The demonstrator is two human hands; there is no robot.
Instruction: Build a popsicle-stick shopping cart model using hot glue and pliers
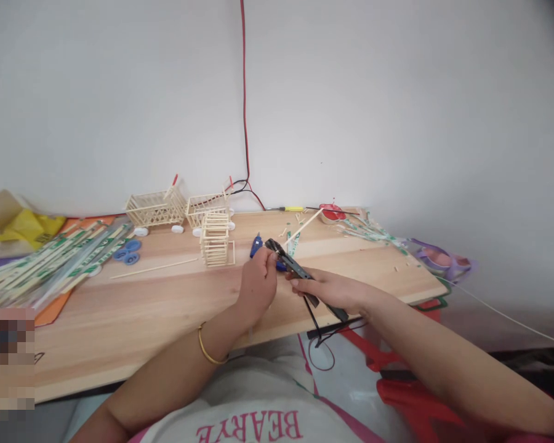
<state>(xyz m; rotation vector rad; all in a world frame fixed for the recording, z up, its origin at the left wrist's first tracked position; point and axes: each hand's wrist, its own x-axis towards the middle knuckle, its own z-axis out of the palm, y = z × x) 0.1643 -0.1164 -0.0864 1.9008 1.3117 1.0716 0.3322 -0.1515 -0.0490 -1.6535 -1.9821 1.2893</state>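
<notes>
My right hand (325, 289) is wrapped round the handles of black pliers (298, 267), whose jaws point up and left, away from me. My left hand (259, 277) is closed beside the jaws, pinching a thin wooden stick (303, 225) that slants up to the right past the pliers' head. Its held end is hidden by the fingers. Behind my hands lies a blue glue gun (256, 242), partly covered. Left of it stands a small frame built of sticks (216, 240), near two stick carts, one large cart (154, 209) and one smaller cart (207, 208).
Wrapped chopsticks (50, 258) are piled at the left, beside blue wheels (128, 252) and a loose stick (154, 269). A red dish (332, 213), torn wrappers (373, 229) and short stick pieces lie at the back right. A cable (244, 92) hangs down the wall.
</notes>
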